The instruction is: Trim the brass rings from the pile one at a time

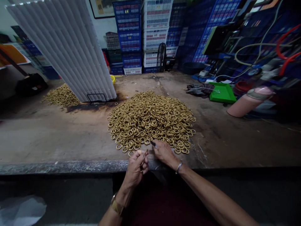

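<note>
A wide heap of brass-coloured rings (150, 117) lies on the wooden table in front of me. My left hand (136, 166) is at the table's front edge, fingers curled and pinched on a small brass-coloured ring (146, 152) seen nearly edge-on. My right hand (164, 153) is just right of it, at the near edge of the heap, with its fingers closed. A short dark piece (153, 143) sticks out from the right fingertips; I cannot make out its kind. The two hands are close together, with a small gap between them.
A tall ribbed whitish panel (70, 50) stands back left in a black wire stand (97, 99). Behind it lies another ring pile (61, 95). At right are a green tray (222, 92), a pink bottle (246, 103) and hoses. Stacked crates (129, 37) line the back.
</note>
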A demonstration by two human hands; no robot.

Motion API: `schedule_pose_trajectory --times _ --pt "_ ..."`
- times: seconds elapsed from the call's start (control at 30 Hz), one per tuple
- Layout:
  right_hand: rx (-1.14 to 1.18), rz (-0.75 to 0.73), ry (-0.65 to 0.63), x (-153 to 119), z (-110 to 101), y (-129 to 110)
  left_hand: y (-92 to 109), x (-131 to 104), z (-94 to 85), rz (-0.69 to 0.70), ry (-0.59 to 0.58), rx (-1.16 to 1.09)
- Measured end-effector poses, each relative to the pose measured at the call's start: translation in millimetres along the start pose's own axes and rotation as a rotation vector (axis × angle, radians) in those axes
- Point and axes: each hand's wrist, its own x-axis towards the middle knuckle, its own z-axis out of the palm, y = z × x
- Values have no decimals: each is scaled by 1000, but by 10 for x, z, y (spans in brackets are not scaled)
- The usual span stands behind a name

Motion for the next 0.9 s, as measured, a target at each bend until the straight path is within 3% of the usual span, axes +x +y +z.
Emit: schedule_pose_trajectory --times 0.1,0.27,0.57,0.9 --pt "13 -32 54 46 23 -37 13 2 -38 -56 23 -103" --pt "-44 -37 36 121 53 -189 17 49 -85 -81 61 -151" --pt "-48 -41 39 218 66 -141 51 67 -144 -129 -19 -290" --pt "530 -164 146 7 -89 -60 10 145 -37 22 171 -61"
